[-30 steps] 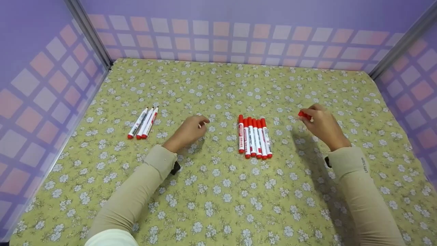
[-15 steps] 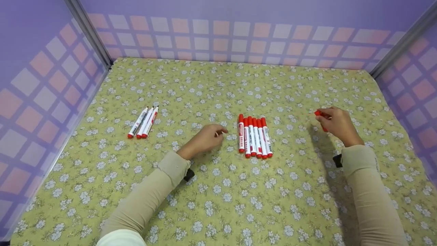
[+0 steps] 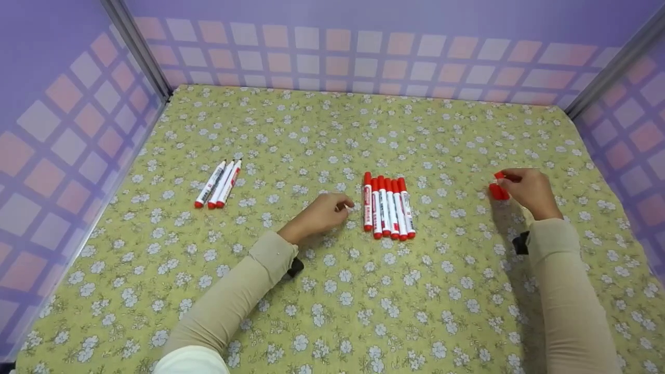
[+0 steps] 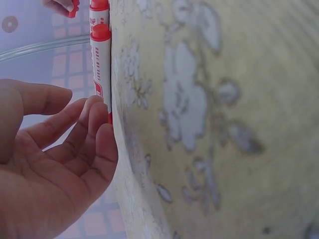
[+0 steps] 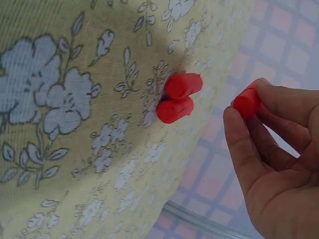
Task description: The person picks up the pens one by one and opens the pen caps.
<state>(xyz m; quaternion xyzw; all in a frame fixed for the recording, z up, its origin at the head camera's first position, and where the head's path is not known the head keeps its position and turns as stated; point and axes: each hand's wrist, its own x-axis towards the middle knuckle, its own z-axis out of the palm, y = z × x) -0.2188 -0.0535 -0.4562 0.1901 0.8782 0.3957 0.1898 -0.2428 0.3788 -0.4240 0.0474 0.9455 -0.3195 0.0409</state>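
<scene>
My right hand (image 3: 530, 191) pinches a red marker cap (image 5: 247, 102) between thumb and fingers, held above the cloth. Two more red caps (image 5: 178, 97) lie side by side on the cloth near it. My left hand (image 3: 321, 215) hovers just left of a row of capped red markers (image 3: 388, 208), its fingers loosely bent and holding nothing. In the left wrist view, the fingertips come close to the nearest marker (image 4: 101, 64); whether they touch it I cannot tell. Three uncapped markers (image 3: 218, 184) with white barrels and red ends lie together at the left, tips pointing away.
A yellow-green floral cloth (image 3: 332, 311) covers the table. Purple panels with a checked band (image 3: 337, 57) stand at the back and both sides. Metal posts (image 3: 137, 47) mark the back corners.
My right hand has moved right with the red cap, and the two caps on the cloth have come into clear view beside it. My left hand has moved right, towards the capped markers.
</scene>
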